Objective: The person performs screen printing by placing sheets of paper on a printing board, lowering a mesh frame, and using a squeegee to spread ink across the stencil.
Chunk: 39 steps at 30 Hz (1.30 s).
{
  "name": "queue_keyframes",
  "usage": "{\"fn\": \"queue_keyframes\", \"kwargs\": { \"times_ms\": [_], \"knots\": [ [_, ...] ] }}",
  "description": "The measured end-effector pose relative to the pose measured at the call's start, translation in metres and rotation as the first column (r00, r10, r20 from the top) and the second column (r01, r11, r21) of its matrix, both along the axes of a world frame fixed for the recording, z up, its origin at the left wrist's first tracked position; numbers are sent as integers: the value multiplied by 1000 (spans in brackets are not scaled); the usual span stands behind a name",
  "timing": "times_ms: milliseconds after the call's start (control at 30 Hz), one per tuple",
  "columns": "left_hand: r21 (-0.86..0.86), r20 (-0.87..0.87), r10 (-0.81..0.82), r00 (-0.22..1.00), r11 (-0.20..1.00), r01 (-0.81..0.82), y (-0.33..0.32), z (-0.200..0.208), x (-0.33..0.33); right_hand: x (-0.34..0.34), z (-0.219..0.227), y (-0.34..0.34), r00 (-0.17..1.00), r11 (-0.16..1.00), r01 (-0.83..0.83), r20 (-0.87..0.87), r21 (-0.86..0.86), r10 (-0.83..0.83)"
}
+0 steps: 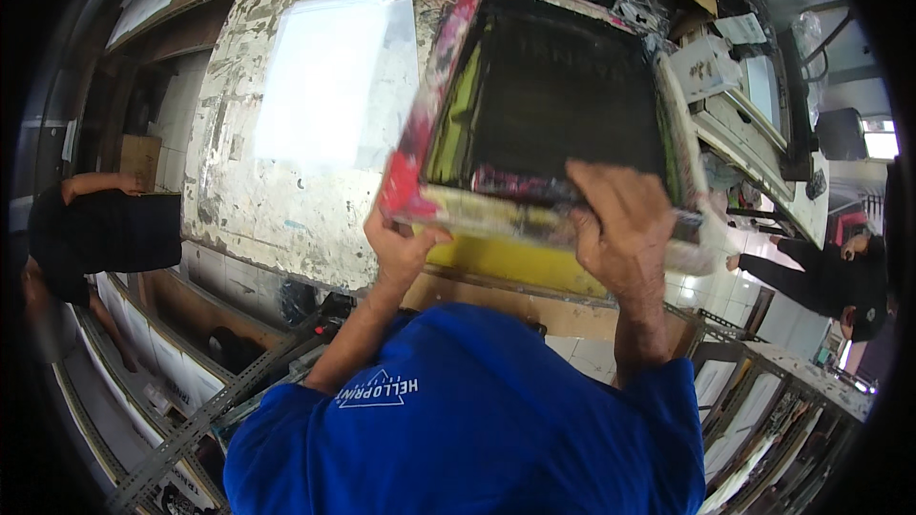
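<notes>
A screen printing frame with stained wooden sides and a dark, ink-covered mesh is tilted over the right part of the worktable. Red and pink ink marks its left side. My left hand is closed around the near left corner, thumb on the near side. At the near bar my right hand, slightly blurred, is closed with its fingers bent over the edge. Those fingers reach across a pink-stained bar along the mesh's near end, perhaps a squeegee; its far part is hidden. White sheets lie left of the frame.
The paint-spattered worktable extends leftward. Below the frame shows a yellow panel. People in dark clothes stand at the left and right. Metal racks flank me; a cluttered bench stands at right.
</notes>
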<state>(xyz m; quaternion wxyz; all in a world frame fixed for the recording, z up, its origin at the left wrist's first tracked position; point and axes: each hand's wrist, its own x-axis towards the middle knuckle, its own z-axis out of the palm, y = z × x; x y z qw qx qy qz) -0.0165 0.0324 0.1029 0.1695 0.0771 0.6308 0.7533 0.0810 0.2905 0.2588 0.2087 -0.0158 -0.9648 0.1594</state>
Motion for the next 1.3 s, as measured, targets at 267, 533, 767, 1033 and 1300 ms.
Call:
{"fn": "queue_keyframes", "kwargs": {
  "times_ms": [267,533,767,1033,1300],
  "knots": [
    [-313,-289,-104,952,950,9,-36,-119,30,-91,-113,71,1000,996,-20,21,-81,21],
    [-381,-393,-145,908,925,-17,-36,-117,29,-226,-170,172,990,989,142,25,-46,-141],
    [-371,-379,-147,914,929,-4,-35,-111,29,-236,-186,179,995,995,84,41,45,-86],
    [-385,-396,-159,904,923,-6,-34,-119,26,-103,-176,78,998,998,66,-6,-1,-66],
    [-335,-334,-138,932,942,19,-31,-118,27,33,-130,-41,976,991,89,208,-99,-67]
  ]
}}
